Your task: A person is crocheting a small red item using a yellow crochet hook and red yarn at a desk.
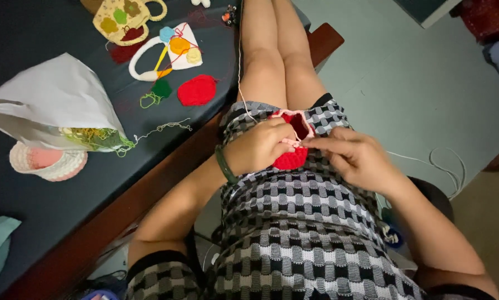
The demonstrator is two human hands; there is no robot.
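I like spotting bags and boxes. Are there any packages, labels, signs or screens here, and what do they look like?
White plastic bag: lies on its side on the dark table, left of the person's lap; crumpled, open end showing yellow-green yarn.
No labels, signs or screens show.

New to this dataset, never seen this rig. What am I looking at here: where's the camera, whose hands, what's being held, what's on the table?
One camera, worn on the person's head, looks down at their lap. No robot: two bare hands. The left hand and right hand together hold a red and pink crochet piece over a checked dress. On the dark table at the left lie a white bag, a red crochet circle, a small crochet basket and a yellow crochet bag.
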